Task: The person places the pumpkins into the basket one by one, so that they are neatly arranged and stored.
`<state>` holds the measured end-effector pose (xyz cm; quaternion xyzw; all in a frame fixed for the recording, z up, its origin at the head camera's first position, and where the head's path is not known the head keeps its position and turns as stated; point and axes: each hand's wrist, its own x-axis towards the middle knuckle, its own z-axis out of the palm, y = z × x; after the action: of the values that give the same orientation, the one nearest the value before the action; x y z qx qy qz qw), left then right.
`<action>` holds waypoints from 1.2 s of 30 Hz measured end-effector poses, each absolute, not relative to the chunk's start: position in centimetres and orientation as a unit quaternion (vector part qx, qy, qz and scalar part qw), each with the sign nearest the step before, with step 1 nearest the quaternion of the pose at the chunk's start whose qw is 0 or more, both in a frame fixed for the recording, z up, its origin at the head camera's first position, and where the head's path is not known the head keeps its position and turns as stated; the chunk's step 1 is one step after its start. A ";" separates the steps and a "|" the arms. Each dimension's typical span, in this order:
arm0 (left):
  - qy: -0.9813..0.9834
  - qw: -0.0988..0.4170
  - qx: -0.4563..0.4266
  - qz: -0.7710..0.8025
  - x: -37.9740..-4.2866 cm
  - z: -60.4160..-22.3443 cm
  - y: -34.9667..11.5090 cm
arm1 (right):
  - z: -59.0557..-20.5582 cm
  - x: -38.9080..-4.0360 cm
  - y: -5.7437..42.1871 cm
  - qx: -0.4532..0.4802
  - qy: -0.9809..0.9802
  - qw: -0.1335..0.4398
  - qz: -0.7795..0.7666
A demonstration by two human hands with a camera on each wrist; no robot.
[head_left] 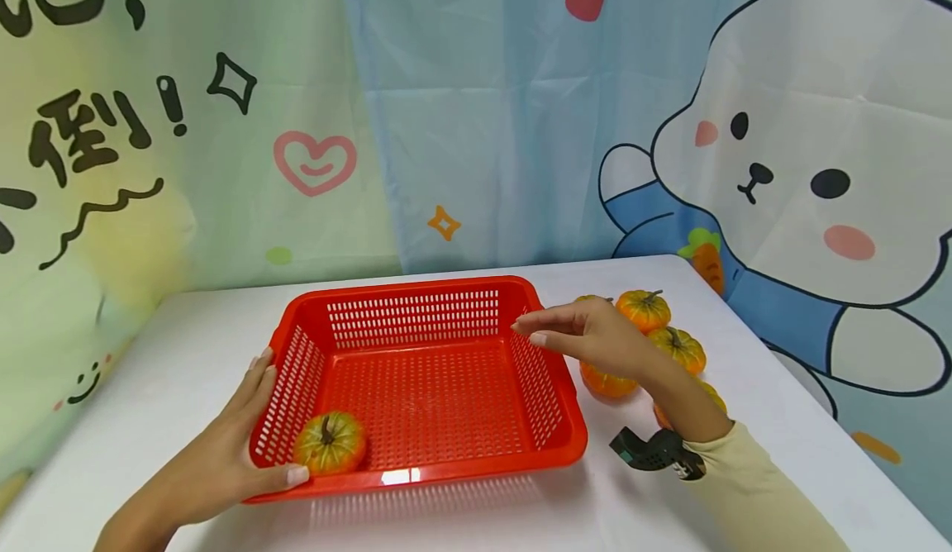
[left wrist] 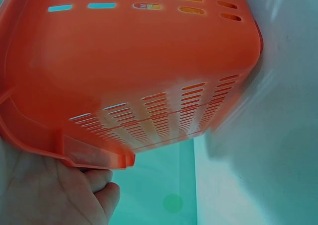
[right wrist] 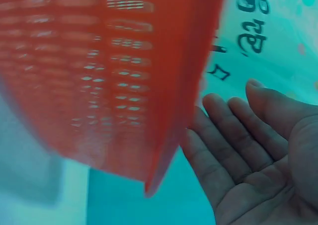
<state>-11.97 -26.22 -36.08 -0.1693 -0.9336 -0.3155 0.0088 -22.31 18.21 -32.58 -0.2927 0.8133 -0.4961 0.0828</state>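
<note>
A red plastic basket (head_left: 427,403) with slotted walls stands on the white table. Its left rim is gripped by my left hand (head_left: 223,457), thumb over the front left corner; the left wrist view shows fingertips (left wrist: 103,185) curled at the rim's underside. Inside that corner lies a small orange-and-green pumpkin (head_left: 330,442). Over the basket's right rim hovers my right hand (head_left: 595,337), its fingers extended and nothing held. In the right wrist view, the palm (right wrist: 263,185) faces the camera beside the basket's red wall (right wrist: 99,86).
Several small pumpkins (head_left: 678,349) cluster on the table right of the basket, partly hidden behind my right arm. A dark device (head_left: 654,450) is strapped to the right wrist. A printed curtain (head_left: 461,122) hangs behind the table (head_left: 186,345).
</note>
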 end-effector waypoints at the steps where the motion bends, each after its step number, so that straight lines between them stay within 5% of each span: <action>1: -0.935 0.009 -0.168 -0.313 -11.9 -36.1 -26.3 | -32.8 -22.2 18.4 -0.292 0.816 0.078 -0.494; 17: -0.933 0.017 -0.172 -0.316 -11.9 -36.0 -26.2 | -35.1 -21.3 22.9 -0.209 0.854 0.008 -0.477; 36: -0.935 0.023 -0.167 -0.312 -12.0 -36.4 -26.0 | -36.7 -22.9 26.1 -0.169 0.874 0.006 -0.455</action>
<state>-11.95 -26.02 -36.40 -0.1674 -0.9348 -0.3125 0.0232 -22.88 26.11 -36.65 -0.1693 0.8744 -0.4546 0.0062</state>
